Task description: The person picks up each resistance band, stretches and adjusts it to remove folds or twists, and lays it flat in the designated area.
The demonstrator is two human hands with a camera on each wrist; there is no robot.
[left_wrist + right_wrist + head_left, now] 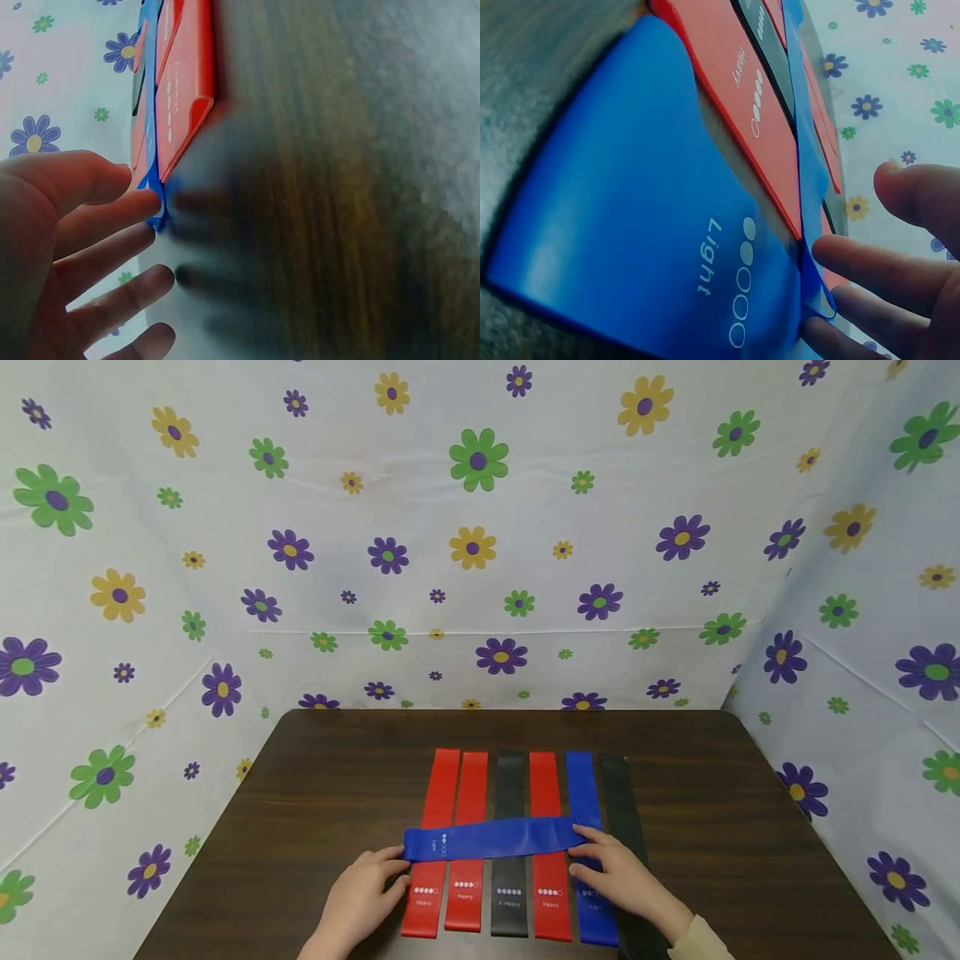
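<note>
A blue resistance band [495, 839] marked Light lies crosswise over a row of upright-laid bands. My left hand [362, 892] touches its left end with the fingertips, the thumb held apart in the left wrist view. At the band's other end, fingertips of my right hand [618, 870] rest against it, fingers extended and thumb apart in the right wrist view. Beneath run, from left, two red bands marked Heavy [423, 893], a black X-Heavy band [510, 902], another red band [551, 893], a blue Light band [645, 187] and a black band [624, 810], partly hidden by my right arm.
The bands lie on a dark brown wooden table [337, 777]. A white flowered cloth [420, 518] hangs behind the table and along both sides. Bare tabletop shows to the left and right of the row.
</note>
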